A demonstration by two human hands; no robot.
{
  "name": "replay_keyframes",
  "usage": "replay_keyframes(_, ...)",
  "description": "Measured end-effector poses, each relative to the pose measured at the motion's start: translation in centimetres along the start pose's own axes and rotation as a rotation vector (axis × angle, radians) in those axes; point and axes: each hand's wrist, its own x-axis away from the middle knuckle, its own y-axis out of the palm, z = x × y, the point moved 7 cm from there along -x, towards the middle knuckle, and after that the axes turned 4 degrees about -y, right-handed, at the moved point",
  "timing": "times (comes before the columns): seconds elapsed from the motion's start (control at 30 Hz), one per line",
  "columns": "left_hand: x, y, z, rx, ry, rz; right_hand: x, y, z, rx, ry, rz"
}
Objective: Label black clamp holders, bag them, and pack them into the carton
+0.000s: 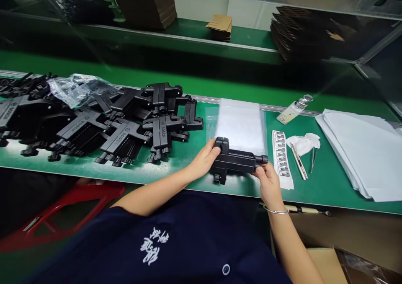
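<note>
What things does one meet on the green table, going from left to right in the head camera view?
Pile of black parts → left hand → black part held in both hands → right hand → label strip → white cloth → stack of white sheets.

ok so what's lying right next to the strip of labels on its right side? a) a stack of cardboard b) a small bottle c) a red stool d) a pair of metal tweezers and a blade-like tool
d: just right of the label strip lie slim metal tools, under a crumpled white cloth; the small bottle sits farther back by the belt edge.
</note>
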Motion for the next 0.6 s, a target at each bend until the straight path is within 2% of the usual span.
replay_keyframes(0.17, 0.7, 0.4, 1.8, -0.034, 0.186, 0.018, -0.4, -0.1, -0.8, 0.216, -0.049, 0.096)
replay_keyframes(0.37, -0.1, -0.3, 2.0, -0.020, 0.157, 0.067, -0.6, 1.1, -1.3, 0.200, -0.026, 0.030)
replay_keyframes(0.53, -0.3, -0.3, 1.0, 0.067, 0.056, 0.095, -0.6, 0.7, -0.7, 0.065, -0.027, 0.096)
replay_keyframes(0.6, 0.0, -0.1, 0.9, 0.071, 0.086, 0.082, -0.7, 0.4, -0.2, 0.061, -0.006, 0.121)
